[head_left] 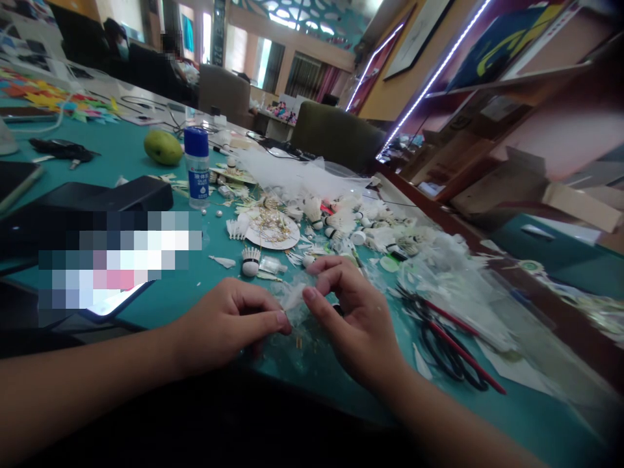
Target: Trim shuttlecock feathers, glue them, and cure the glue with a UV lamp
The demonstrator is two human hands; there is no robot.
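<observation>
My left hand (238,318) is closed in a pinch, thumb against forefinger, at the near edge of the table. A small, blurred, white feather-like piece (294,298) sticks out from its fingertips toward my other hand. Opposite it, my right hand (358,312) has curled fingers, with a gap between thumb and forefinger; its thumb tip is close to the white piece, and whether they touch is unclear. Crumpled clear plastic (299,315) lies beneath and behind the fingertips. Just beyond stand a shuttlecock (251,261) and a small clear packet (272,265).
Red-handled pliers (458,351) and black-handled scissors (441,348) lie at right. Behind are a white disc with gold bits (273,231), several shuttlecocks, a glue bottle (197,169) and a green mango (162,147). A lit phone (117,300) is at left; plastic bags (443,279) spread right.
</observation>
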